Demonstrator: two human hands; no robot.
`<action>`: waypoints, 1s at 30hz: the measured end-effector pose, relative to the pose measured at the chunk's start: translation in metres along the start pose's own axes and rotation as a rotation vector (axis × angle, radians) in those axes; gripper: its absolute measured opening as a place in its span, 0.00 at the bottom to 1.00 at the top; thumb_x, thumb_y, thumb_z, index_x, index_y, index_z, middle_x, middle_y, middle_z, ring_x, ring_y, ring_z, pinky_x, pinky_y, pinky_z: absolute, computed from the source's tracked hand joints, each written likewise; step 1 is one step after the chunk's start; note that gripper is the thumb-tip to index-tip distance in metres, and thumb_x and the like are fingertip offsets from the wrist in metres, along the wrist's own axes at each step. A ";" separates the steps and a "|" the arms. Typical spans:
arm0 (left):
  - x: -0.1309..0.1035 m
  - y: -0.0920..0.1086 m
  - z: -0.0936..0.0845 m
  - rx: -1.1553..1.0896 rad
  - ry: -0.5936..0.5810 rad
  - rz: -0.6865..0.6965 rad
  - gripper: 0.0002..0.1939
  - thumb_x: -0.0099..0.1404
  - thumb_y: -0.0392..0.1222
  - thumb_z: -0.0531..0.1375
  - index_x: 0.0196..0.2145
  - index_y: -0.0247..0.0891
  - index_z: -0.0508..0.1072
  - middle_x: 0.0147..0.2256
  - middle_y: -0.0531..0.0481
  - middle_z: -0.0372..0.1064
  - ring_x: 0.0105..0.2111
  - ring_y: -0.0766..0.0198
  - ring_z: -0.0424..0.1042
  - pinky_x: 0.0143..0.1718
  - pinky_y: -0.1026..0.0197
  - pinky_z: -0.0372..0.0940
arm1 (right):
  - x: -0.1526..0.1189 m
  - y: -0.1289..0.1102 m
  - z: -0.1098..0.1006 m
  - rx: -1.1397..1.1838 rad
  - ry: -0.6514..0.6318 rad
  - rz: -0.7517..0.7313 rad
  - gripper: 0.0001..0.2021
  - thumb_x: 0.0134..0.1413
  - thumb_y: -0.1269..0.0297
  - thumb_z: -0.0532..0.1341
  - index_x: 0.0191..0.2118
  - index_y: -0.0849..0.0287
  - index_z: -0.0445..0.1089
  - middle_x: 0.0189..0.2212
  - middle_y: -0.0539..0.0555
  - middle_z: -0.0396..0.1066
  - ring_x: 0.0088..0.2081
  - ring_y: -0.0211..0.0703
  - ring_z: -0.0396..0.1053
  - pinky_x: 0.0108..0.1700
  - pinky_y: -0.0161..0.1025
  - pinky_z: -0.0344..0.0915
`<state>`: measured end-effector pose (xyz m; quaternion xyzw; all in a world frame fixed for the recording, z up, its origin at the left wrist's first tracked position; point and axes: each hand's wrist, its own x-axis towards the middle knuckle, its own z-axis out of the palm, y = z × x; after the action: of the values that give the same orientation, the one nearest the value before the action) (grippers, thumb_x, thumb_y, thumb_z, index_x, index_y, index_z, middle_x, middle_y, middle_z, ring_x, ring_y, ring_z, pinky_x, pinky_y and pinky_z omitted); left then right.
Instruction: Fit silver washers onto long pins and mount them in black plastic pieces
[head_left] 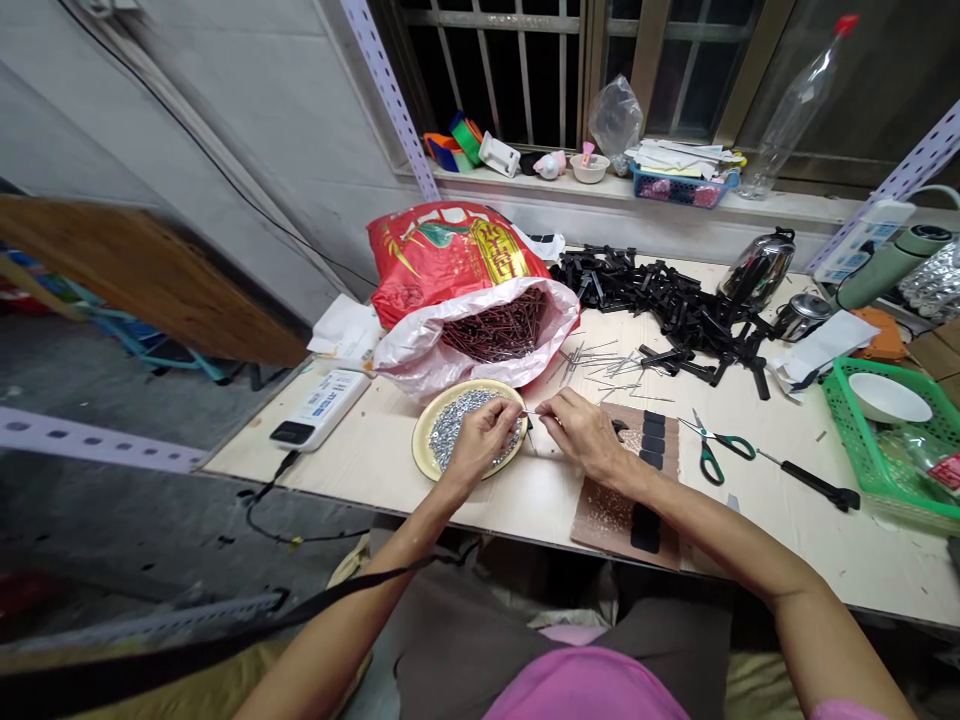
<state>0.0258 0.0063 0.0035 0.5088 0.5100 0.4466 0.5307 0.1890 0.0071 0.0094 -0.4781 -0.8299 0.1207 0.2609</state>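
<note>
The pale, flat bench (780, 540) is spread across the middle of the frame, with an open red-and-white plastic bag (442, 260) set at upper centre. A tangled heap of black parts (682, 310) is seen to its right. The round yellow bowl (420, 445) is placed near centre, partly covered by the left hand (484, 435); the right hand (577, 425) is held just beside it. Between them, a thin metal rod (531, 412) is pinched in the grip of both; whether any small silvery metal pieces (448, 425) are also held cannot be told. The rod is best steadied near its tip, over the bowl, so that drops are caught.
</note>
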 end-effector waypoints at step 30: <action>0.013 0.031 -0.019 0.269 -0.037 0.107 0.11 0.59 0.33 0.58 0.20 0.37 0.66 0.22 0.57 0.63 0.28 0.68 0.65 0.32 0.68 0.59 | 0.005 0.012 -0.012 -0.507 0.317 -0.329 0.13 0.64 0.62 0.51 0.42 0.58 0.72 0.34 0.53 0.74 0.22 0.36 0.62 0.21 0.35 0.50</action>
<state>0.0097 0.0231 0.0337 0.6099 0.5274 0.3926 0.4424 0.2024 0.0164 0.0158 -0.4002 -0.8486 -0.2092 0.2755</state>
